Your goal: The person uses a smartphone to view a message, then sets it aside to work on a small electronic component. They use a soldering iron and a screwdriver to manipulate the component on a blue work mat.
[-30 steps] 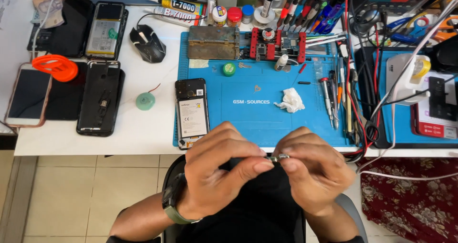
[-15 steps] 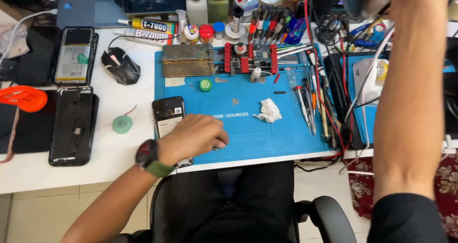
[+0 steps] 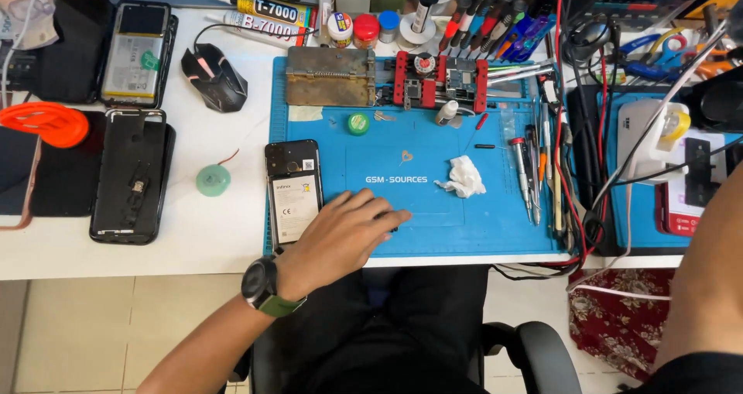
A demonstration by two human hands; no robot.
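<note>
My left hand point(image 3: 340, 235) lies palm down on the front part of the blue work mat point(image 3: 472, 224), fingers slightly spread, with nothing visibly held. It touches the lower right corner of a black phone point(image 3: 294, 191) that lies face down with its back cover off. A watch with a green strap point(image 3: 263, 286) is on that wrist. My right forearm point(image 3: 704, 286) rises along the right edge of the view, and its hand is out of the frame. A crumpled white tissue point(image 3: 463, 177) lies on the mat to the right of my left hand.
A red board holder point(image 3: 441, 80) and a worn metal box point(image 3: 329, 77) stand at the mat's back. Screwdrivers and tweezers point(image 3: 534, 177) lie along its right side beside tangled cables point(image 3: 580, 131). A mouse point(image 3: 214, 77), opened phones point(image 3: 131, 177) and a green reel point(image 3: 213, 179) lie to the left.
A second ago both hands held a small part together over my lap. The right arm has since lifted up and out of view, and the left hand has settled on the mat.
</note>
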